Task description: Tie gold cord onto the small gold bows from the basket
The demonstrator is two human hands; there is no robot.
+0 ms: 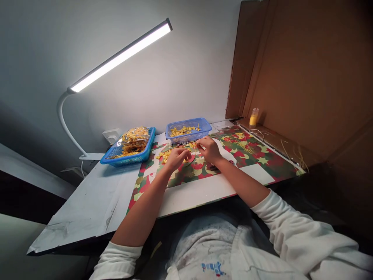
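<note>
Over the patterned mat, my left hand point(178, 158) is closed, its fingertips pinched near a thin cord. To its right my right hand point(209, 149) pinches a small yellow piece point(192, 144) at its fingertips. A thin looped cord point(194, 158) runs between the hands. Loose yellow pieces point(163, 156) lie on the mat beside my left hand. Small dark beads point(183, 143) sit just behind the hands. What my left fingers hold is too small to make out.
A blue basket point(148, 149) with a plastic bag and golden pieces stands at left. Behind the hands is a smaller blue basket point(206, 127). A lamp point(122, 54) arches above. Yellow threads point(243, 143) and a small bottle point(253, 117) are at right, near cardboard walls point(303, 70).
</note>
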